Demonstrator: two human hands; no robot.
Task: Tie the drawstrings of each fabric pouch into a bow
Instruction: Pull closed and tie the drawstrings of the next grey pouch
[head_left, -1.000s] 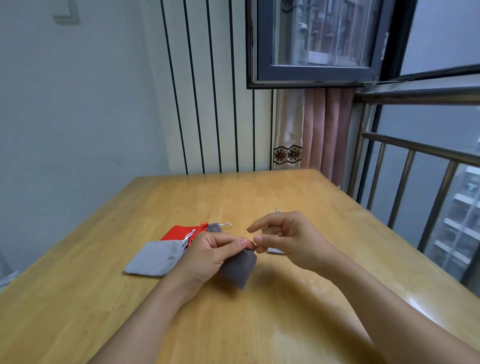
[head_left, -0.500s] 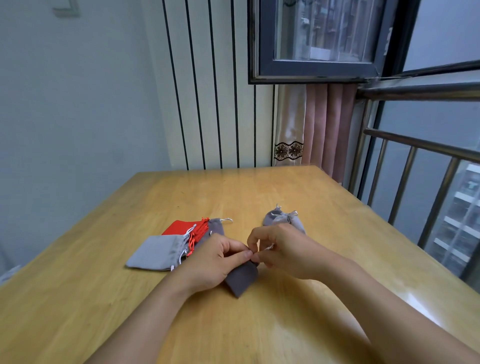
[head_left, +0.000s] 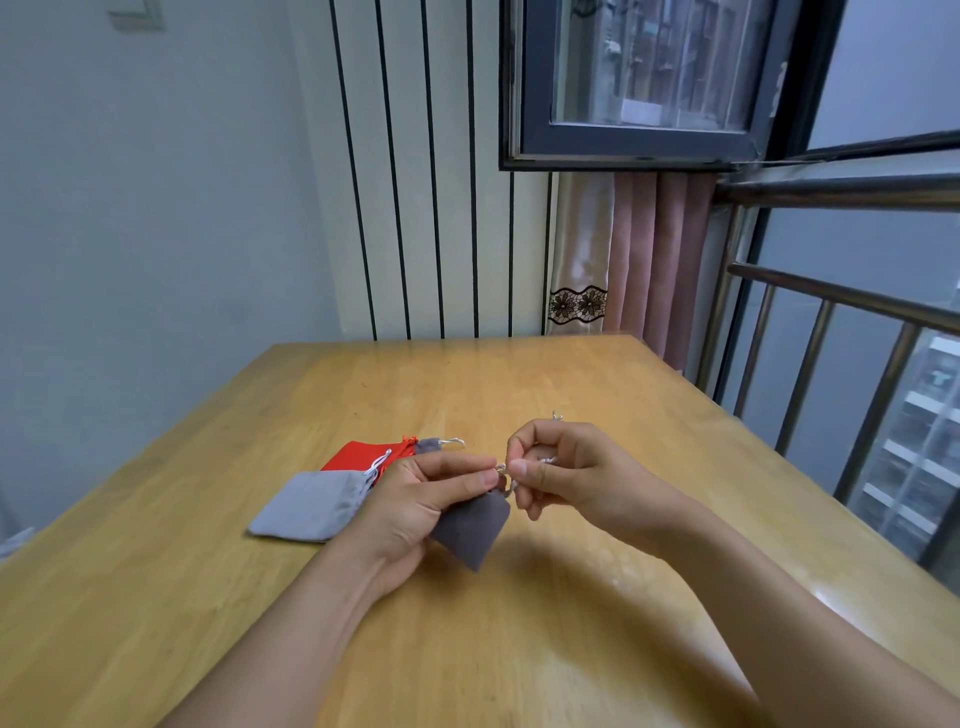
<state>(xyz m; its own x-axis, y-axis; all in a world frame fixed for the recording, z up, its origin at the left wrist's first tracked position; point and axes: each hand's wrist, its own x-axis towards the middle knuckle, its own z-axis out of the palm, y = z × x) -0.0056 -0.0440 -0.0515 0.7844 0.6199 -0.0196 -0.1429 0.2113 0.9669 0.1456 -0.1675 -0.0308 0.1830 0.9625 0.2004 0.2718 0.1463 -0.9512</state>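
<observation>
A dark grey pouch (head_left: 471, 525) hangs just above the wooden table (head_left: 519, 649), held at its neck. My left hand (head_left: 421, 499) pinches the neck and a white drawstring (head_left: 501, 468) between thumb and fingers. My right hand (head_left: 558, 473) pinches the other string end right beside it, fingers curled. To the left lie a light grey pouch (head_left: 311, 504), a red pouch (head_left: 358, 454) and another dark grey pouch (head_left: 428, 445) with loose strings. A pouch behind my right hand is hidden except for a string tip (head_left: 557, 415).
The table runs to a striped wall (head_left: 426, 208) at the back. A metal railing (head_left: 831, 332) and window stand along the right edge, with a pink curtain (head_left: 654, 260) in the corner. Bare tabletop lies in front of my forearms.
Both hands have lifted slightly off the table with the dark grey pouch. My right hand now covers the pouch behind it, which showed half a second ago.
</observation>
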